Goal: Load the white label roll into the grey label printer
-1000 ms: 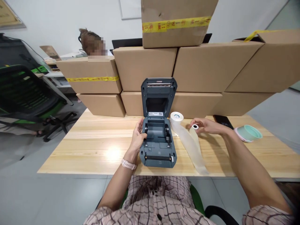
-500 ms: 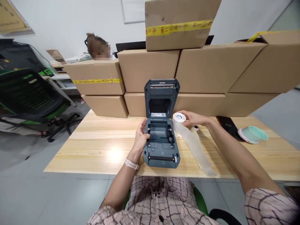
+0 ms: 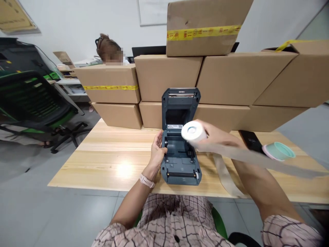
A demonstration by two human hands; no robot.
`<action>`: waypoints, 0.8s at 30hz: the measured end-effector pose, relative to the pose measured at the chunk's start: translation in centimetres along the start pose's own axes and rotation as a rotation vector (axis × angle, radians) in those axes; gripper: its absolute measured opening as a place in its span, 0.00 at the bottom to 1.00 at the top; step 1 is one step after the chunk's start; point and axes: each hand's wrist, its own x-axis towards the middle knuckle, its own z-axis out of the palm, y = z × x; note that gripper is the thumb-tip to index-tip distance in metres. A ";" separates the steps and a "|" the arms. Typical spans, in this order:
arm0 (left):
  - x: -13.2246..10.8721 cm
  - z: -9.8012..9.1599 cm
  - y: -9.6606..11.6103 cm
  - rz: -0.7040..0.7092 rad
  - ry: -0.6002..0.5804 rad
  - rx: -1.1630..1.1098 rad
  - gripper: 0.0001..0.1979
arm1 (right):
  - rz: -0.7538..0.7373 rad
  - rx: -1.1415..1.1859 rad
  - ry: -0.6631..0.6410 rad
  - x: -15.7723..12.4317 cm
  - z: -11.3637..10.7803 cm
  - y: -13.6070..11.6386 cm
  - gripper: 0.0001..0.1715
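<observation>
A dark grey label printer [image 3: 177, 168] stands on the table with its lid raised and its inner bay showing. My left hand [image 3: 157, 152] grips the printer's left side, thumb over the rim and fingers along the outside. Held in my right hand [image 3: 216, 133] is a white label roll [image 3: 193, 131], over the right part of the bay and hiding some of it. From the roll a loose pale strip [image 3: 257, 159] trails to the right across my forearm, blurred by motion. Another pale strip [image 3: 226, 176] hangs down to the table's front edge; where it starts is hidden.
Stacked cardboard boxes [image 3: 168, 77] line the back of the table [image 3: 102, 161]. To the right lie a black phone [image 3: 250, 140] and a mint-green cup [image 3: 282, 151] with a pink rim. Behind the boxes, a person's head [image 3: 109, 49] shows. A black chair [image 3: 33, 99] is at left.
My right hand has lifted the label roll from beside the printer and brought it left, over the bay. A strip has swung out to the right. My left hand keeps its hold.
</observation>
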 end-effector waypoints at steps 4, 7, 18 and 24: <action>0.0 0.1 -0.1 -0.006 0.014 0.005 0.48 | -0.118 -0.298 -0.168 3.2 1.3 -4.6 0.39; -0.2 -0.1 0.0 -0.022 -0.007 -0.010 0.47 | -0.117 -0.441 -0.232 4.9 2.1 -5.5 0.37; -0.2 -1.1 0.1 -0.093 -0.117 -0.053 0.43 | -0.042 -0.519 -0.325 7.0 5.2 -2.7 0.42; -0.4 -1.0 0.3 -0.088 -0.113 -0.028 0.41 | -0.241 -0.383 -0.247 4.1 4.6 -2.6 0.40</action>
